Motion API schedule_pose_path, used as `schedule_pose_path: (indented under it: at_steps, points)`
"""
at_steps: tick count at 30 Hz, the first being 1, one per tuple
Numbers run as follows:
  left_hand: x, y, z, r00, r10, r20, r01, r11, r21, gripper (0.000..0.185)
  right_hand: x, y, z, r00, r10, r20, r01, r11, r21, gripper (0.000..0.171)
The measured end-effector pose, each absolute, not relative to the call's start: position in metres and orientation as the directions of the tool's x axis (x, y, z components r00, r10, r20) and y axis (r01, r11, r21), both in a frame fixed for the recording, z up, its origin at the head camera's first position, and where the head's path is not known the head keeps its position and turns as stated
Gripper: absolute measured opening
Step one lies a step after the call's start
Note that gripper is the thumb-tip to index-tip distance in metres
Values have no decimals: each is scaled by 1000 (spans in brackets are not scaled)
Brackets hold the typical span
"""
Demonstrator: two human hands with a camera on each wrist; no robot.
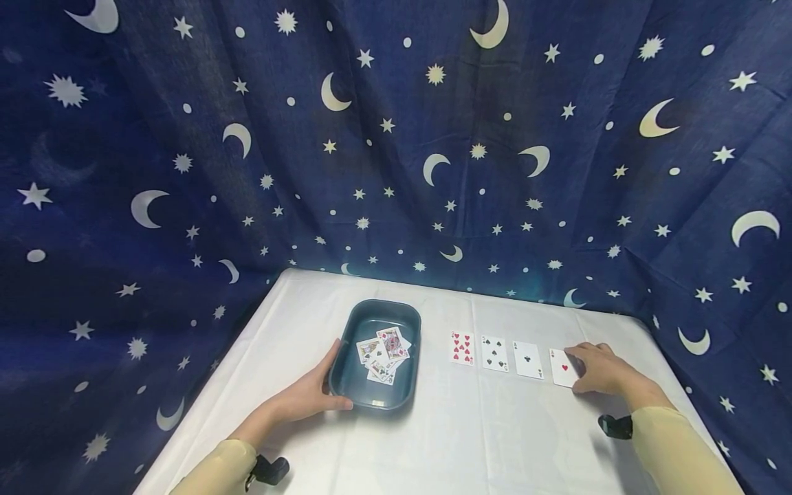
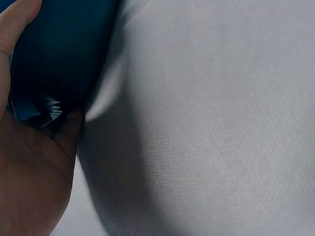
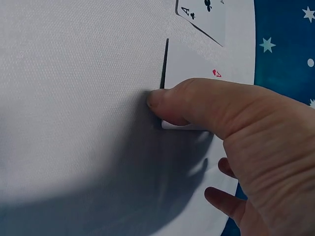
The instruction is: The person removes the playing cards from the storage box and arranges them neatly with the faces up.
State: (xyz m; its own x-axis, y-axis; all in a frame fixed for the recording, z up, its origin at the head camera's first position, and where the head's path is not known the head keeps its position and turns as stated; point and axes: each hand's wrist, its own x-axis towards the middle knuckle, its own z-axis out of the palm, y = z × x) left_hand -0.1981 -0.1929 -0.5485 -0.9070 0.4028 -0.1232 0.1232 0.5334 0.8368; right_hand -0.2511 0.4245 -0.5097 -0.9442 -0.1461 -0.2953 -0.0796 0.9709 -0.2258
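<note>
Overhead, the left hand (image 1: 309, 397) grips the near left rim of the dark tray (image 1: 376, 405), thumb along its front wall; loose cards (image 1: 383, 353) lie inside. Four cards run in a row to the right, and the right hand (image 1: 603, 370) presses the last one, the ace of hearts (image 1: 562, 368), close to the counter's (image 1: 470, 440) right edge. Bare cloth spreads in front. Left wrist view: only palm against tray wall (image 2: 59, 54), cards hidden. Right wrist view: thumb (image 3: 170, 103) pinning the ace's (image 3: 189, 64) corner, other fingers curled loosely, ace of clubs (image 3: 204, 17) just beyond.
</note>
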Motion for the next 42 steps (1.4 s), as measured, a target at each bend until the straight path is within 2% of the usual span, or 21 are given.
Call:
schedule_pose_path:
  at_steps: [21, 42]
  points:
    - [-197, -191, -546, -911, 383, -154, 90, 548, 832, 132, -254, 418, -502, -931, -135, -340, -50, 967, -249, 86]
    - [-197, -192, -547, -909, 396, -134, 106, 528, 842, 132, -255, 414, -502, -925, -134, -356, -39, 964, -262, 84]
